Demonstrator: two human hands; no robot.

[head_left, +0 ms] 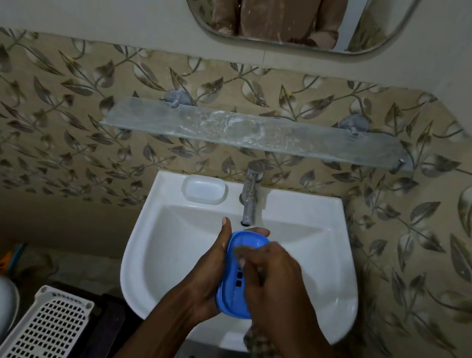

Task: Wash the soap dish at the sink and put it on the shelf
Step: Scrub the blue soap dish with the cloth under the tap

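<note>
Holding the blue soap dish (235, 284) over the basin of the sink (162, 247), just in front of the tap (250, 195), the person has it tilted with its hollow side facing up toward the camera. It looks like thin moulded plastic — light and stiff, and probably slick while wet, so the raised rim along its long edges seems the surest place to take hold.

The left hand (209, 270) cradles the dish from the side away from the tap's right, thumb laid straight along the near rim and fingers wrapped underneath; 1 or 2 fingertips show past the far end by the spout. The right hand (271, 277) reaches over the dish from the other side, fingers bent and pressed down into the hollow as if rubbing it, though motion blur hides exactly how they lie.

The glass shelf (254, 133) is mounted on the wall above the tap, well apart from the dish.
</note>
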